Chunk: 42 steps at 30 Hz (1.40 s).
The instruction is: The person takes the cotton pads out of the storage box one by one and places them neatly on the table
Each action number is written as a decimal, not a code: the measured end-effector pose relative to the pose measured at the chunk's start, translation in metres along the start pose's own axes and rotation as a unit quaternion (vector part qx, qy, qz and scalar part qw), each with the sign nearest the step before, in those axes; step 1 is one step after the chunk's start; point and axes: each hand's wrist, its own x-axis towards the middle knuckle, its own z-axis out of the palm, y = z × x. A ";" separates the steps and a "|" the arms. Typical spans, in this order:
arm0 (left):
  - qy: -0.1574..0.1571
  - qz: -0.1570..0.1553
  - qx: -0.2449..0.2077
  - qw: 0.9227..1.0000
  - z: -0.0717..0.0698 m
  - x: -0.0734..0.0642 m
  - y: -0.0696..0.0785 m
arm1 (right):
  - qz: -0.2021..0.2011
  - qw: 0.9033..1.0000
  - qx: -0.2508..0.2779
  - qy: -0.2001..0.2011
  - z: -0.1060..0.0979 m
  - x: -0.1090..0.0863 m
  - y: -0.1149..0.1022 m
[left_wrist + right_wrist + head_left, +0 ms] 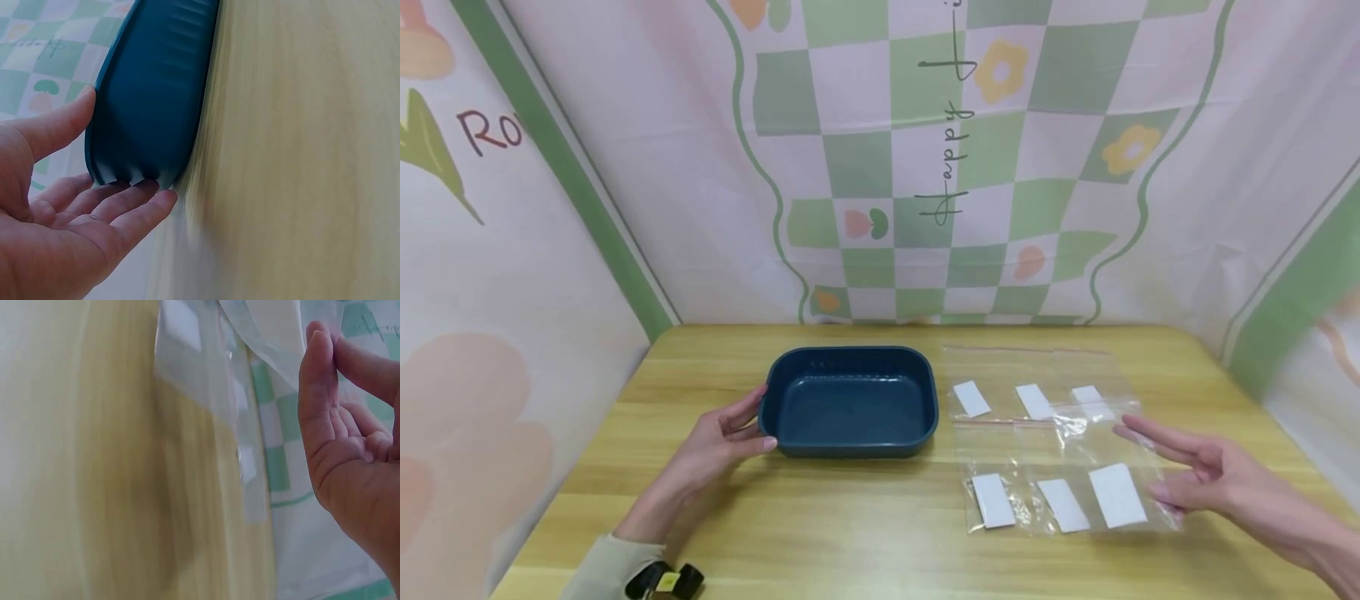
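A dark teal rectangular dish (850, 450) stands on the wooden table. My left hand (722, 446) holds its left end, the thumb at the near corner and the fingers against the end wall. In the left wrist view, the thumb touches the dish's (144, 94) rim and the fingertips meet its curved end. To the right lie clear zip bags (1030, 454) with white cards (995, 500) inside, in two overlapping rows. My right hand (1206, 475) pinches the right edge of the front-right bag (1157, 458), which looks slightly raised. In the right wrist view, the thumb and a finger nearly meet at the plastic (281, 362).
The pale wooden table (865, 533) ends at a printed checkered cloth (925, 208) behind. Cloth walls (475, 292) also rise at the left and right. A dark device with a yellow part (666, 581) sits at my left wrist.
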 end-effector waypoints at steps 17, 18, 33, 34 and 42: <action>0.000 -0.001 -0.001 1.000 0.001 -0.002 0.002 | 0.029 0.997 -0.066 -0.016 -0.030 -0.016 0.033; 0.000 -0.001 -0.002 1.000 0.001 -0.002 0.002 | 0.015 0.997 -0.079 -0.009 -0.029 -0.016 0.035; 0.001 -0.001 0.007 1.000 0.001 -0.003 0.001 | -0.016 0.992 -0.121 -0.015 -0.032 -0.013 0.048; 0.001 -0.002 0.009 1.000 0.001 -0.003 0.001 | -0.024 0.992 -0.126 -0.012 -0.032 -0.013 0.049; 0.002 -0.003 0.008 1.000 0.001 -0.001 0.001 | -0.061 0.985 -0.164 0.000 -0.032 -0.010 0.057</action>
